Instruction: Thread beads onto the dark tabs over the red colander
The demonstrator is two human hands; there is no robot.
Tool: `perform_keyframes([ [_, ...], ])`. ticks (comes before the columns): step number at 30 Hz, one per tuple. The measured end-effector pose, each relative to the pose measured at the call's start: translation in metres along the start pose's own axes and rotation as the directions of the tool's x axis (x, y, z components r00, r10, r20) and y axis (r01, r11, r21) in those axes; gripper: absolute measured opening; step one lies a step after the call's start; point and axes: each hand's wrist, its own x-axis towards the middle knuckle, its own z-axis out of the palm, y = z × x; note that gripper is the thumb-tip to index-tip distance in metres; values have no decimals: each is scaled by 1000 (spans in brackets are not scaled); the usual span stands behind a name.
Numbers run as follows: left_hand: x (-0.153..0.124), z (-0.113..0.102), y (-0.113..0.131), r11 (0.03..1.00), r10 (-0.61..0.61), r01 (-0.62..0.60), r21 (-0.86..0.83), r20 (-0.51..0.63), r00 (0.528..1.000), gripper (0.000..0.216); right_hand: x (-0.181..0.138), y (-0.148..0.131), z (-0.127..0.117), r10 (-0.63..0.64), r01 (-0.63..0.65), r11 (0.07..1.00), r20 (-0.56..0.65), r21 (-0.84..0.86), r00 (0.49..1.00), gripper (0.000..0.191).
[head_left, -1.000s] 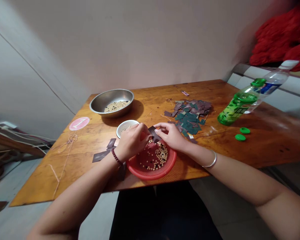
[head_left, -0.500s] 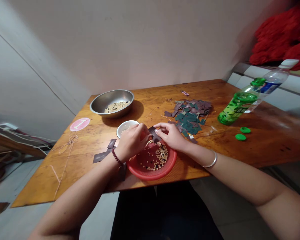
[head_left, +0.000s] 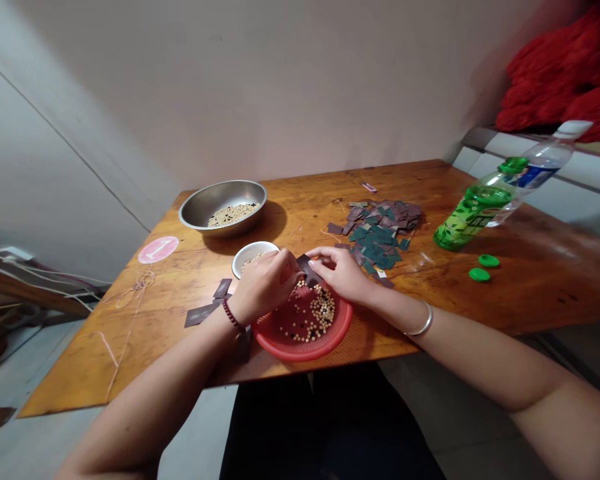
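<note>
A red basket (head_left: 300, 348) with pale and dark beads (head_left: 318, 313) sits at the table's near edge. Both my hands hover over its far rim. My left hand (head_left: 264, 283) is closed, fingers pinched at the edge of a dark card piece (head_left: 307, 265). My right hand (head_left: 341, 273) is closed on the same dark card piece from the right side. A small white bowl (head_left: 250, 253) with a few beads stands just behind my left hand.
A steel bowl (head_left: 223, 205) of pale beads stands at the back left. A heap of green and brown card pieces (head_left: 380, 230) lies right of centre. Green bottle (head_left: 475, 208), clear bottle (head_left: 545, 160), two green caps (head_left: 483, 267), pink sticker (head_left: 158, 249), string (head_left: 130, 300) and loose dark cards (head_left: 210, 303).
Almost nothing has changed; both hands stay over the basket's far rim on the dark card piece, with only a slight shift of the view.
</note>
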Motion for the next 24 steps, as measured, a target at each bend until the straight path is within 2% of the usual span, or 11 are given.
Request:
perform_keyframes([
  [19, -1, 0, 1, 999, -18, 18, -30, 2, 1000, 14, 0, 1, 0, -10, 10, 1000, 4, 24, 1000, 17],
  [24, -1, 1, 1, 999, -45, 45, -7, -53, 998, 15, 0, 3, 0, -13, 13, 1000, -3, 23, 1000, 18],
])
